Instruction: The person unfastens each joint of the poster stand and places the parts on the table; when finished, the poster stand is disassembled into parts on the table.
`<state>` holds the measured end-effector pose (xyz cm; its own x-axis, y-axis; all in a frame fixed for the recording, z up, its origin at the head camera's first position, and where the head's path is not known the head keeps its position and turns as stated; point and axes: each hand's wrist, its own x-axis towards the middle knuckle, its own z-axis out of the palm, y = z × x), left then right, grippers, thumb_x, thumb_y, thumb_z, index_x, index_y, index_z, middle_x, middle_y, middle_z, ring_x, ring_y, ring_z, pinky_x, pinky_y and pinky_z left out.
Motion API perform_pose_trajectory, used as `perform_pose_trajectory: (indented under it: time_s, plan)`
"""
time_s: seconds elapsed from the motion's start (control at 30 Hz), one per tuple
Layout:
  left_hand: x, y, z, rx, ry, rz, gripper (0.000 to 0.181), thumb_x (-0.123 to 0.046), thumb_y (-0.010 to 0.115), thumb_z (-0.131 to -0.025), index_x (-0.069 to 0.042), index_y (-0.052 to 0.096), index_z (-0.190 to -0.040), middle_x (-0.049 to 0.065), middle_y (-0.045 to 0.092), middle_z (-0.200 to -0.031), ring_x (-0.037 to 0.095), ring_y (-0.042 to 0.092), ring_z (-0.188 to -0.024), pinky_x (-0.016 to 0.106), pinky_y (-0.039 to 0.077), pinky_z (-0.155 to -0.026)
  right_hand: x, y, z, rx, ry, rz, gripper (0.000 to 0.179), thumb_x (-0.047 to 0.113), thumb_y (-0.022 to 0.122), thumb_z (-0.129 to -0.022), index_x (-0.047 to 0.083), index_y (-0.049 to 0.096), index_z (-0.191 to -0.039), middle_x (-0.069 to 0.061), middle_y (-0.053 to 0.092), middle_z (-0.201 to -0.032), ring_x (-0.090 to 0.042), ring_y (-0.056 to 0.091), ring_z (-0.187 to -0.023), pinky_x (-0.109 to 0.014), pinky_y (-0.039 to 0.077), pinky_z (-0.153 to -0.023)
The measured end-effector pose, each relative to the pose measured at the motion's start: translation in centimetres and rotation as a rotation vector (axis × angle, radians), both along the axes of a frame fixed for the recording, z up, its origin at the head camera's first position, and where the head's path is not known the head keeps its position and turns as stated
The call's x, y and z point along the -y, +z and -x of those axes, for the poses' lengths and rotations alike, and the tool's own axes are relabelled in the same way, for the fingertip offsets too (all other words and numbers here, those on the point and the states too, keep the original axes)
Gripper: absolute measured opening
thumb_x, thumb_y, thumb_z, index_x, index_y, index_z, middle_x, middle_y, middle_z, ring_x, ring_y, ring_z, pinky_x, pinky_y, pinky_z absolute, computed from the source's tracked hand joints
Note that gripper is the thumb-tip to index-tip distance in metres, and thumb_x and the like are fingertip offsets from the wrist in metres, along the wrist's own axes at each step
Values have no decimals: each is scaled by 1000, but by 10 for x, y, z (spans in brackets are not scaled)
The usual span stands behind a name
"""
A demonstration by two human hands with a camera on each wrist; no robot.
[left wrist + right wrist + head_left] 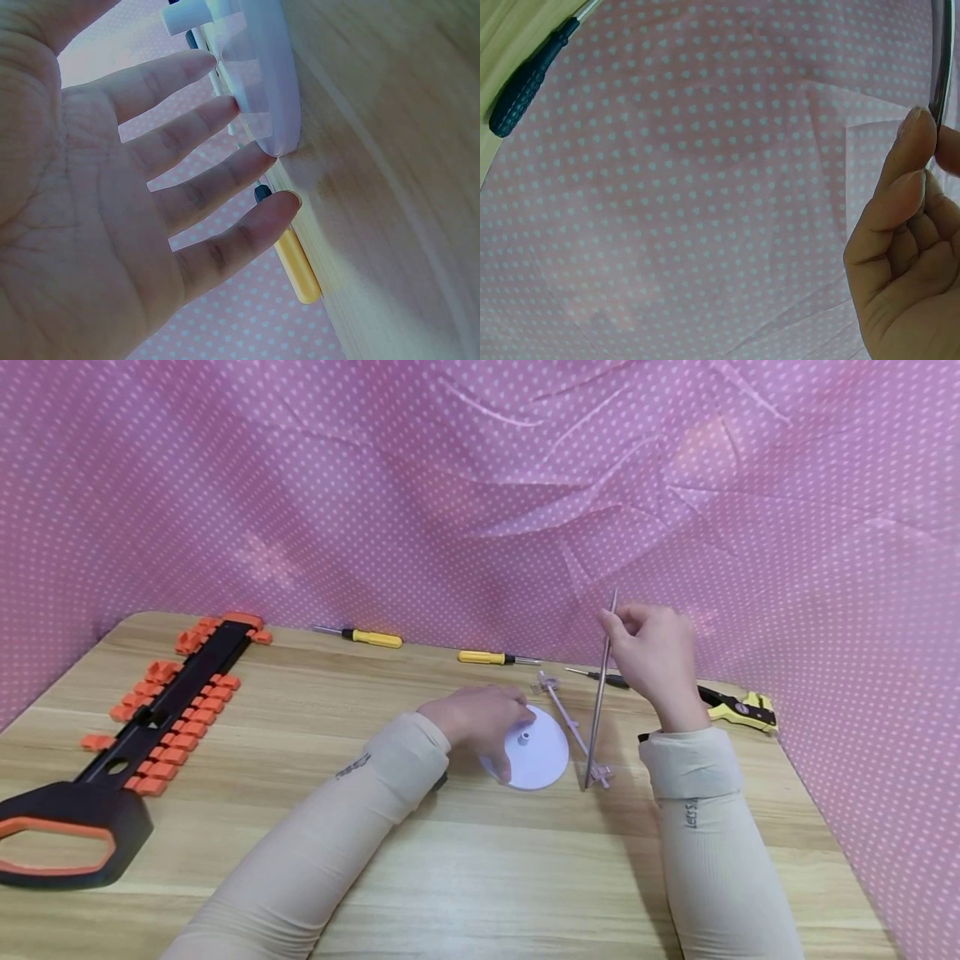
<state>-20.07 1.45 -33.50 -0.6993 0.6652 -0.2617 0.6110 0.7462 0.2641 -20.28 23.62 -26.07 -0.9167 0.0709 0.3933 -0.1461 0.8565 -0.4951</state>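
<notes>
A round white disc (pixel 543 760) with a short hollow post at its centre lies on the table. My left hand (pixel 480 722) spreads over its left side, thumb at the near edge and fingertips at the far edge. In the left wrist view, the fingers (pixel 202 191) extend fairly straight to the disc's rim (pixel 281 82). My right hand (pixel 656 652) pinches a thin metal rod (pixel 600 702) near its top between thumb and fingertips. Slightly tilted, the rod's lower end comes close to the tabletop. Between disc and rod lies a slim white bar (pixel 564 714) with clear clips at both ends.
A black tool rack (pixel 176 685) with orange clips occupies the table's left side. Two yellow-handled screwdrivers, one left (pixel 377 638) and one central (pixel 482 657), lie along the back edge. A dark-handled screwdriver (pixel 529 82) and yellow-and-black pliers (pixel 742 710) lie right. Pink dotted cloth (pixel 420 485) surrounds the table.
</notes>
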Motion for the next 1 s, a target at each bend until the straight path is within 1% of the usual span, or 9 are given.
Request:
perform_pose_trajectory:
  time_s: [0.13,0.2,0.33,0.43,0.6,0.67,0.77,0.87,1.0]
  plan:
    - [0,1,0,2,0,-4,95,-43,95,-77,-25,51,-159,3,41,-169,30,43,-153,49,41,-124,-2,-1,2,41,-45,17,33,34,64,-106,6,82,-105,-12,80,-85,-15,65,-62,-41,52,-76]
    - [0,1,0,2,0,-6,95,-42,96,-77,-25,51,-159,3,42,-168,30,44,-152,49,42,-123,-4,-1,3,47,-71,17,34,34,63,-107,5,82,-107,-13,80,-86,-19,68,-64,-43,53,-79]
    - [0,2,0,2,2,-4,95,-42,96,-77,-25,51,-159,3,43,-167,30,46,-150,49,44,-122,-7,-2,5,33,-104,8,35,33,63,-106,3,82,-104,-14,80,-85,-30,69,-82,-50,51,-91]
    - [0,2,0,0,0,3,95,-43,96,-77,-25,51,-159,3,42,-168,30,45,-151,49,43,-123,-8,-4,6,38,-106,-2,36,32,62,-106,4,82,-98,-13,78,-80,-34,67,-89,-53,47,-101]
    - [0,1,0,-3,-1,8,96,-43,96,-77,-25,50,-159,3,41,-169,30,43,-153,50,42,-124,-10,-6,8,74,-98,-16,35,34,63,-106,6,82,-97,-10,77,-76,-35,68,-88,-54,48,-98]
    - [0,2,0,-2,0,8,96,-43,96,-77,-25,50,-159,3,41,-169,30,43,-153,50,42,-123,-11,-6,8,110,-99,-25,34,34,63,-105,7,82,-100,-11,78,-82,-36,67,-92,-55,49,-95]
    - [0,2,0,-1,-1,9,96,-44,96,-77,-25,50,-160,3,40,-169,31,43,-153,50,42,-123,-12,-7,9,190,-96,-57,35,35,62,-105,6,81,-108,-15,80,-97,-39,67,-104,-57,50,-99]
    - [0,2,0,-1,-1,10,96,-44,96,-77,-25,50,-160,3,40,-170,30,42,-154,50,41,-124,-13,-8,11,268,-84,-87,37,35,60,-106,5,80,-114,-19,79,-107,-41,67,-109,-58,51,-98]
    - [0,2,1,0,-4,11,96,-44,95,-78,-25,50,-160,3,40,-170,30,42,-154,49,41,-125,-16,-14,15,306,-64,-112,37,35,61,-106,4,80,-112,-20,78,-107,-41,67,-106,-58,53,-96]
